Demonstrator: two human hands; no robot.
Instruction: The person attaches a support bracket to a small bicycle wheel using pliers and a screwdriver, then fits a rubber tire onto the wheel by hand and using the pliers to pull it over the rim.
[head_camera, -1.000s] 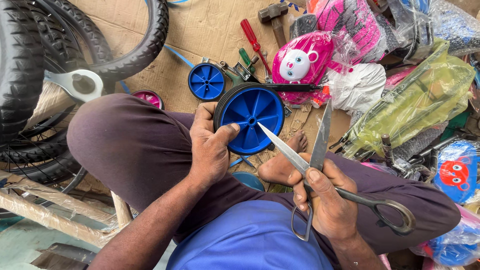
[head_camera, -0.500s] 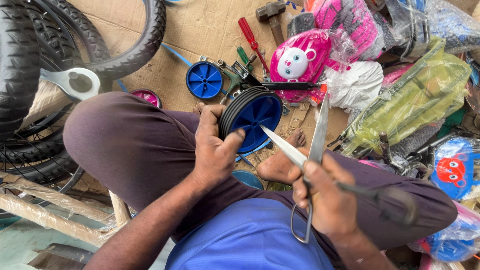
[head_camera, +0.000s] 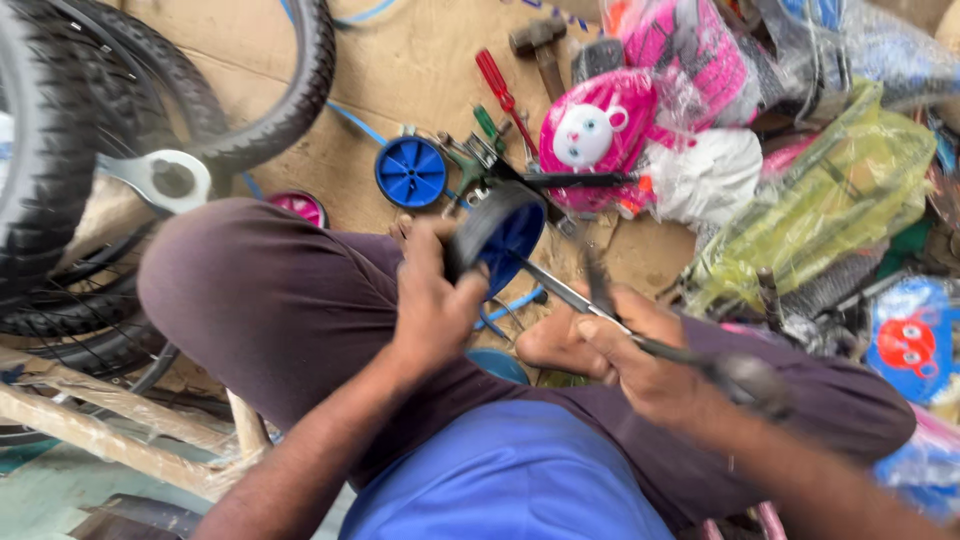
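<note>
Your left hand is closed around the small training wheel, gripping its black tyre from the 7 o'clock side, with the wheel sitting at about 1 o'clock from your knuckles. Your right hand is wrapped around the handles of a pair of scissors, and the blades reach toward 10 o'clock until their tips meet the wheel's lower rim. So the wheel lies between your 2 hands, above your lap, touching the left palm and the scissor tips.

The wheel has a black rubber tyre around a blue plastic hub with ribs, and it is tilted so you see it partly edge-on. The scissors are blurred, so how far the blades gape cannot be told.

At 11 o'clock from the held wheel, a second blue wheel lies flat on the wooden floor.
</note>
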